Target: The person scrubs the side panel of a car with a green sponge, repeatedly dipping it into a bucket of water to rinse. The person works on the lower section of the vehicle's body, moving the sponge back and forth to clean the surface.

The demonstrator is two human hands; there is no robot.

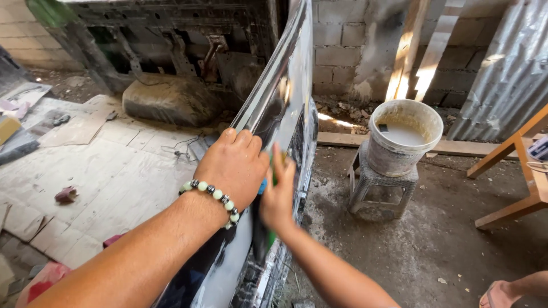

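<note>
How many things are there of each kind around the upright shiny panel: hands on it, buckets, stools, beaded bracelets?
Hands on the tall glossy metal panel: 2, the left hand and the right hand
Dirty white plastic buckets: 1
Grey woven plastic stools: 1
Pale green and dark beaded bracelets: 1
Total: 5

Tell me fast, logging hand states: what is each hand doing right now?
Left hand: closed over the top edge of the shiny metal panel.
Right hand: pressed against the panel's side, holding something green and blue; grip partly hidden.
</note>
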